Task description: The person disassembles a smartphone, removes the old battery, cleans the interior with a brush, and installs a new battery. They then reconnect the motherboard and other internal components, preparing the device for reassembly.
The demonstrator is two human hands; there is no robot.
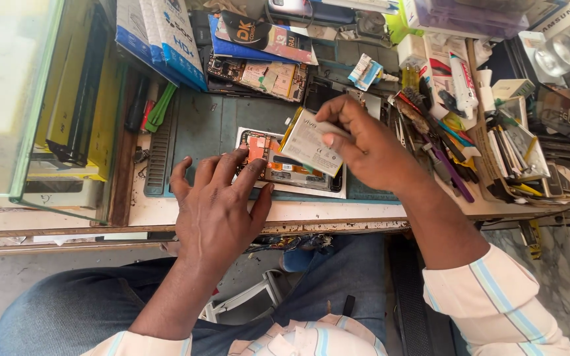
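- A glass case (8, 99) stands at the far left of the table (338, 212), with yellow and blue boxes (166, 39) leaning just beside it.
- The left hand (216, 204) lies flat and open, fingers spread, pressing down on the near left end of an opened smartphone (278, 168), which rests on a white sheet on the green work mat (206, 125).
- The phone's back is off: its circuit board and orange flex cable show.
- The right hand (364, 142) grips a flat phone battery (308, 145) between thumb and fingers, tilted up over the phone's middle, with only its lower edge near the body.
- Judging from this, the phone is already opened and the battery is free of its bay; whether it is coming out or going in cannot be told, and the back is still off.
- At the right, a heap of tools, brushes (417, 105) and tubes crowds the table.
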